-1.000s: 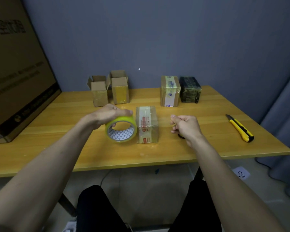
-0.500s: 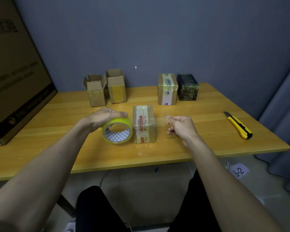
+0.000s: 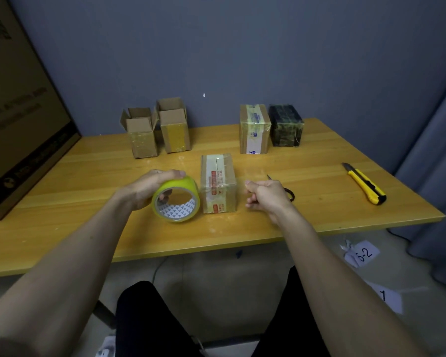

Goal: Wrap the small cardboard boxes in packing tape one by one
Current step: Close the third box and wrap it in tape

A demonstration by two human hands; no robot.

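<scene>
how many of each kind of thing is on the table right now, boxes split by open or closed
Open-topped small cardboard boxes: 2
Closed, taped small boxes: 3
Yellow tape roll: 1
Yellow utility knife: 1
Scissors, mostly hidden behind the right hand: 1
Large cardboard box at the left edge: 1
Total: 9

We see our two forearms bare from elbow to wrist, with no sleeves, watch or rings on them. Our left hand (image 3: 150, 188) and right hand (image 3: 267, 197) wear no gloves, and the fingers (image 3: 250, 185) are bare too. Below, our legs are in plain black trousers (image 3: 150, 320) without visible markings.
</scene>
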